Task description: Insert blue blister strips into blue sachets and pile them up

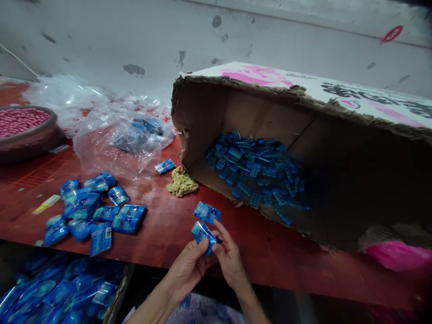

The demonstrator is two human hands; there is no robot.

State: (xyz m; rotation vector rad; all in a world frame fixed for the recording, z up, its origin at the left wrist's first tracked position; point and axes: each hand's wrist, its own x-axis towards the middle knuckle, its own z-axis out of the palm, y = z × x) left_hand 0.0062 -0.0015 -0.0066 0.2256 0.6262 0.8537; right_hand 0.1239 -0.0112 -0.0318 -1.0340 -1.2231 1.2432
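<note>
Between both hands, above the table's front edge, is a small glossy blue packet (204,236). My left hand (191,260) is closed on its lower left side, thumb on top. My right hand (230,253) grips the packet's right end with the thumb, its fingers partly hidden behind. A flat blue printed card or sleeve (207,212) lies just past the packet, near my right fingertips. To the left, a loose pile of filled blue packets (83,204) rests on the red table (162,238).
A cardboard box (209,103) on its side holds many blue blister-like pieces (253,168). Yellow crumpled putty-like stuff (181,182) sits by its corner. Clear plastic bags (124,144) and a bowl of pink beads (30,135) stand left. Below the edge, a container holds blue packets (57,292).
</note>
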